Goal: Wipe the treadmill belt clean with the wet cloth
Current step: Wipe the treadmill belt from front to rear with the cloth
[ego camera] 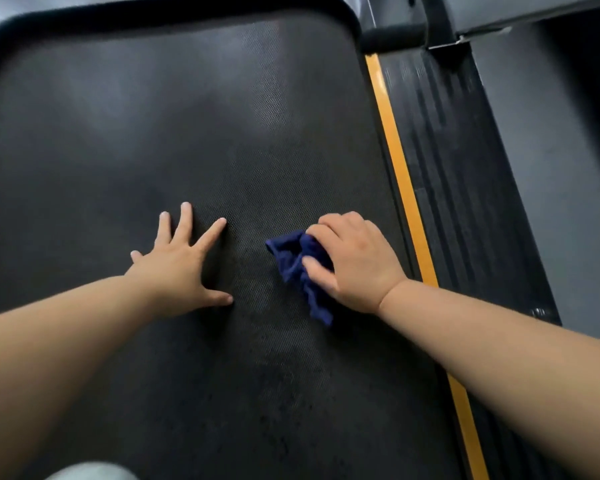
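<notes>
Two hands on treadmill belt (153, 116): left hand (179, 261) spread flat (bracing), right hand (355, 263) clutching bunched blue cloth (297, 263), whose small contact patch risks missed strips.

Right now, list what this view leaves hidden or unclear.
Head view:
1. Cloth: partly hidden under the right hand; its wetness cannot be seen.
2. Belt: near end cut off by the frame's bottom edge.
3. Pale shape at the bottom edge: cut off, so it cannot be identified.
</notes>
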